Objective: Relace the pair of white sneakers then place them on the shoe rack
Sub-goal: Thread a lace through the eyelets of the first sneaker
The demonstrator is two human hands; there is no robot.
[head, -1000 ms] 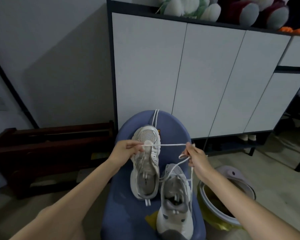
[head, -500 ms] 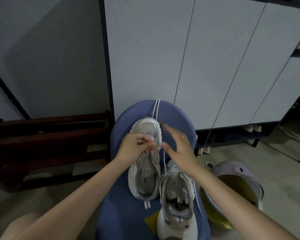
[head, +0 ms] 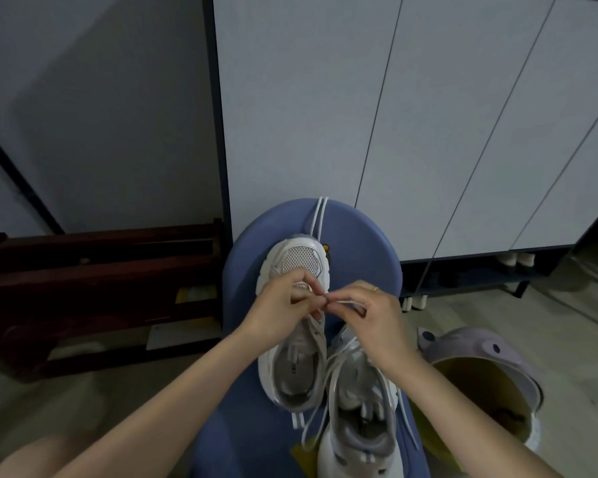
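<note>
— Dim room, white cabinet doors (head: 428, 132) behind, blue chair seat (head: 242, 305) as the work surface, dark wooden bench (head: 101, 267) to the left, lilac bin (head: 480, 360) on the floor to the right.

— Head view, only one on offer. Far sneaker (head: 299, 260) toe away on the seat, near sneaker (head: 356, 429) just beside it and closer, loose laces trailing off its sides.

— And the hands?

— Left hand (head: 283, 305) and right hand (head: 373, 315) now fingertip to fingertip over the far sneaker's lower eyelets. Pulled wide apart a second ago, with the lace (head: 346, 302) stretched taut between them; since then brought together again.

— Grip?

— Both pinched shut on the lace; left thumb and forefinger at the eyelet, right holding a short loop.

— Meaning?

— Probably one crossing snugged, lace end being lined up for the next eyelet. Early in the job: far sneaker barely laced, near one still loose, no rack placement yet.
</note>
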